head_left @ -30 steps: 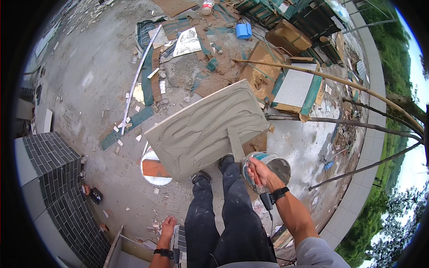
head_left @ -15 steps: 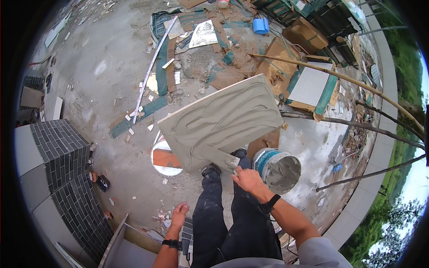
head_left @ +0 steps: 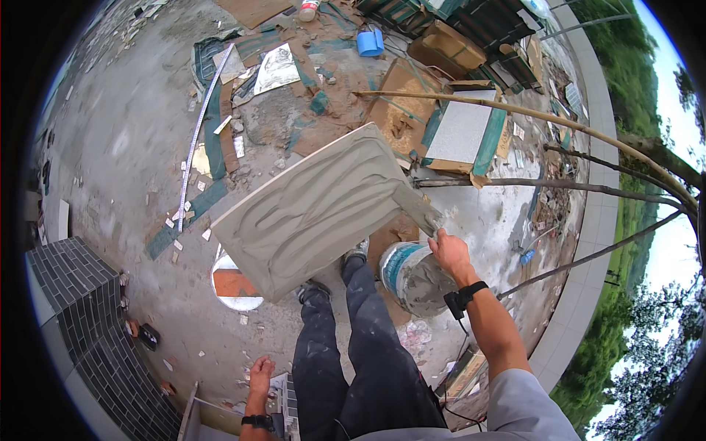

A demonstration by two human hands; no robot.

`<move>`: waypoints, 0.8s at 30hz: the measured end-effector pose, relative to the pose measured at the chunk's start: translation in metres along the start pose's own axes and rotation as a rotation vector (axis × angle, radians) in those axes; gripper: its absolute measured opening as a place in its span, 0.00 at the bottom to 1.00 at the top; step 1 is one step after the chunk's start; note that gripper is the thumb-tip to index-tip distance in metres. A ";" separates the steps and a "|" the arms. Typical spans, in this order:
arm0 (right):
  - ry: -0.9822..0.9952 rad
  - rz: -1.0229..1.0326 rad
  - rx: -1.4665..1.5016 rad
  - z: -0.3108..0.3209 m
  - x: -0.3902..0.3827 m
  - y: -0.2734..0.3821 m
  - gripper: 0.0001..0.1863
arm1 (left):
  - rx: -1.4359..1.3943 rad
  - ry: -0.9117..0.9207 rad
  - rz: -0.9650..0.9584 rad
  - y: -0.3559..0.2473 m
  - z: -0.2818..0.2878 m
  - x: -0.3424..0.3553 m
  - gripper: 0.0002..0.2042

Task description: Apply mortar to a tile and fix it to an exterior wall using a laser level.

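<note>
A large square tile [head_left: 323, 209], its upper face coated in ridged grey mortar, is tilted in front of my legs. My right hand [head_left: 449, 251] grips a trowel [head_left: 416, 209] whose blade lies against the tile's right edge. Just below that hand stands a mortar-smeared bucket [head_left: 413, 278] beside my right shoe. My left hand [head_left: 259, 376] is low at the bottom edge, fingers flat on the top of a ledge beside a small stack of tiles [head_left: 285, 400], holding nothing. What holds the big tile up is hidden beneath it.
An orange-and-white basin [head_left: 235, 285] sits under the tile's left corner. A dark tiled wall [head_left: 81, 323] runs at the lower left. A long metal straightedge [head_left: 197, 140], cardboard, a boxed tile [head_left: 462, 132], bamboo poles [head_left: 537, 117] and rubble litter the concrete floor.
My right hand has risen from over the bucket to the tile's right edge with the trowel. My left hand has stayed on the ledge.
</note>
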State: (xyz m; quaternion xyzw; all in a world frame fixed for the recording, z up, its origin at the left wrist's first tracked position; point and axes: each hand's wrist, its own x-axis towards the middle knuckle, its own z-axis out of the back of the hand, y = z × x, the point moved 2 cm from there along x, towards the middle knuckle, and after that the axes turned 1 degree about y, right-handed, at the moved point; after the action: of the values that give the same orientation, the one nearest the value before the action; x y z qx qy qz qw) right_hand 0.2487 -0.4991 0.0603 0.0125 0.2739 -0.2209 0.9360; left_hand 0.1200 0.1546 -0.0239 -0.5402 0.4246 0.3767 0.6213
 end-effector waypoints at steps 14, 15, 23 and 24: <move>0.245 -0.515 1.221 -0.084 -0.053 -0.034 0.15 | 0.182 0.049 0.005 -0.056 -0.062 -0.006 0.15; 0.233 -0.486 1.227 -0.077 -0.053 -0.038 0.15 | 0.160 0.056 -0.014 -0.059 -0.064 -0.005 0.16; 0.341 -0.143 1.359 0.010 0.073 -0.026 0.15 | 0.125 -0.001 0.018 -0.070 -0.095 0.003 0.17; 0.352 -0.146 1.356 0.013 0.098 -0.020 0.15 | 0.118 -0.003 0.015 -0.073 -0.104 0.002 0.17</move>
State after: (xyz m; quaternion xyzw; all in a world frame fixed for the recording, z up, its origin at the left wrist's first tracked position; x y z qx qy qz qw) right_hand 0.3210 -0.5590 0.0224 0.6104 0.2234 -0.3998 0.6463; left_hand 0.1758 0.0417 -0.0060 -0.4989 0.4493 0.3565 0.6497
